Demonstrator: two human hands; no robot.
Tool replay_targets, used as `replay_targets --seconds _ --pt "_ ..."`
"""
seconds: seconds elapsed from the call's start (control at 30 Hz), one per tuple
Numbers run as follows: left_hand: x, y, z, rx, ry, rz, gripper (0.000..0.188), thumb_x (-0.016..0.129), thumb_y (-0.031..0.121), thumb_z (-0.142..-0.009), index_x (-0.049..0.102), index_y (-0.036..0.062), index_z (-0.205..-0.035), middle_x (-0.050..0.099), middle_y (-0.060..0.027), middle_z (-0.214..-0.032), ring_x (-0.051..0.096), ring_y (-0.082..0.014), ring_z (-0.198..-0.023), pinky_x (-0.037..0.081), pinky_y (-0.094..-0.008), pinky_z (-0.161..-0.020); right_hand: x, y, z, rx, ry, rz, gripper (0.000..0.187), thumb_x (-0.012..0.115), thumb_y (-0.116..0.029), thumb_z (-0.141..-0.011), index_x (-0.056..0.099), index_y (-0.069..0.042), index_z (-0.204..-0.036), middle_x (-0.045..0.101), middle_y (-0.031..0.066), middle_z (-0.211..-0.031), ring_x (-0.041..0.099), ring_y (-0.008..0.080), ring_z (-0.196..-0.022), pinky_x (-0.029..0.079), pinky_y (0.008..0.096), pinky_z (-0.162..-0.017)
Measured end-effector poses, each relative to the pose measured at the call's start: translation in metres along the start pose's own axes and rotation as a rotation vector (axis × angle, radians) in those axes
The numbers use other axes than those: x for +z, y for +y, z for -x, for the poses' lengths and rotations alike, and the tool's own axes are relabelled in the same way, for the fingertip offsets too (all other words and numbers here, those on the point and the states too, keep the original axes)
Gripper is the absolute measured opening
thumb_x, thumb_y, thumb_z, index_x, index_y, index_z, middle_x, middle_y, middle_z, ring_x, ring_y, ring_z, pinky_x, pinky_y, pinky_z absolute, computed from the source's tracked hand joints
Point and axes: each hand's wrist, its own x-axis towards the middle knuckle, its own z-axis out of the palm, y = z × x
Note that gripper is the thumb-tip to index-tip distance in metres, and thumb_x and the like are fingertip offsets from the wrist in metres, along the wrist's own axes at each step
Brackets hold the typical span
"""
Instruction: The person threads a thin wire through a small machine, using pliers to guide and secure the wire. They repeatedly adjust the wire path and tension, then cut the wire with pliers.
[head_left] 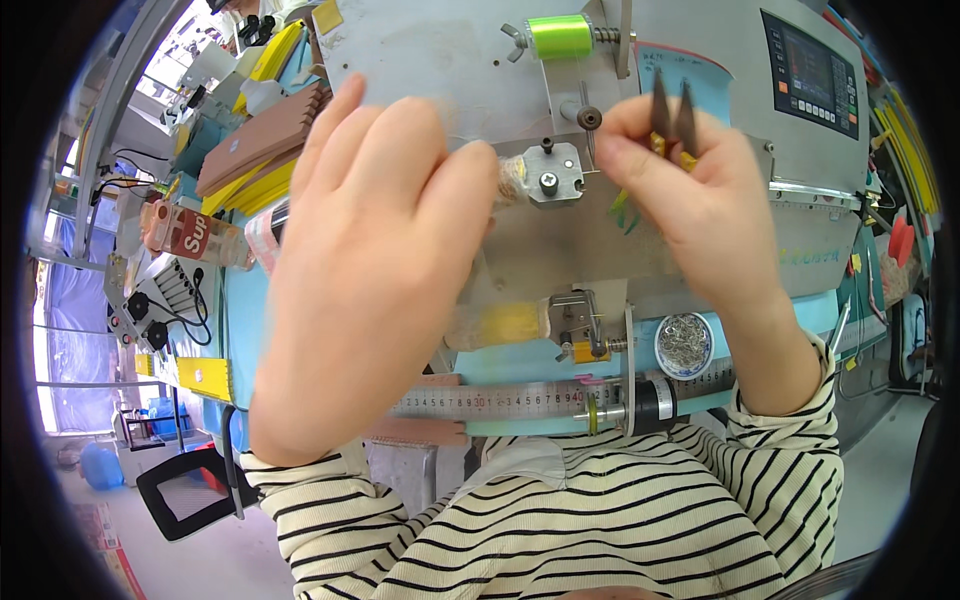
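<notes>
My left hand (385, 215) is over the left of the machine, its back up and its fingers curled, slightly blurred. The fingertips are hidden beneath it, and so is anything pinched there. A small metal block with black screws (549, 176) sits just right of it. My right hand (700, 195) carries a pair of small snips with yellow handles (659, 110), their two dark blades pointing away from me and apart. Its thumb and forefinger come together beside a thin metal rod (590, 155) under a dark round knob (589, 118). Greenish thread ends (625, 213) show below these fingers.
A bright green thread spool (560, 37) is mounted at the far side. Right of it stands a control panel (815, 75). Nearer me are a bowl of small metal pieces (685, 346), a ruler (480, 400) and a black cylinder (655, 404). A clear bottle (195, 235) stands left.
</notes>
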Motion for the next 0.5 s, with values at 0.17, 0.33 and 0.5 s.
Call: replay_targets --seconds 0.17,0.33,0.5 --pt "-0.002 -0.002 0.002 -0.022 0.007 0.074 0.026 0.075 -0.001 -0.060 0.062 0.0003 -0.082 0.046 -0.0069 -0.070 0.052 -0.0234 -0.068 0.043 -0.0498 -0.102 -0.003 -0.001 0.010 -0.278 -0.052 0.291 0.004 0.064 -0.004 -0.088 0.063 -0.001 -0.091 0.057 -0.0048 -0.072 0.046 0.0014 -0.064 0.036 0.0178 -0.057" --pt "0.002 -0.001 -0.002 -0.005 0.046 0.095 0.025 0.075 -0.004 -0.060 0.060 0.0005 -0.080 0.046 -0.0055 -0.068 0.050 -0.0210 -0.063 0.043 -0.0493 -0.102 -0.001 0.009 0.008 -0.158 0.076 0.108 0.003 0.064 -0.002 -0.087 0.064 -0.001 -0.089 0.057 -0.0043 -0.073 0.047 0.0018 -0.064 0.037 0.0172 -0.058" --pt "0.003 0.000 -0.003 -0.009 0.058 0.128 0.026 0.075 -0.005 -0.060 0.060 0.0004 -0.080 0.046 -0.0046 -0.067 0.050 -0.0186 -0.061 0.042 -0.0494 -0.103 -0.002 0.012 0.011 -0.526 0.044 0.393 0.001 0.062 -0.001 -0.088 0.062 0.000 -0.088 0.055 -0.0049 -0.073 0.044 0.0019 -0.061 0.034 0.0175 -0.054"
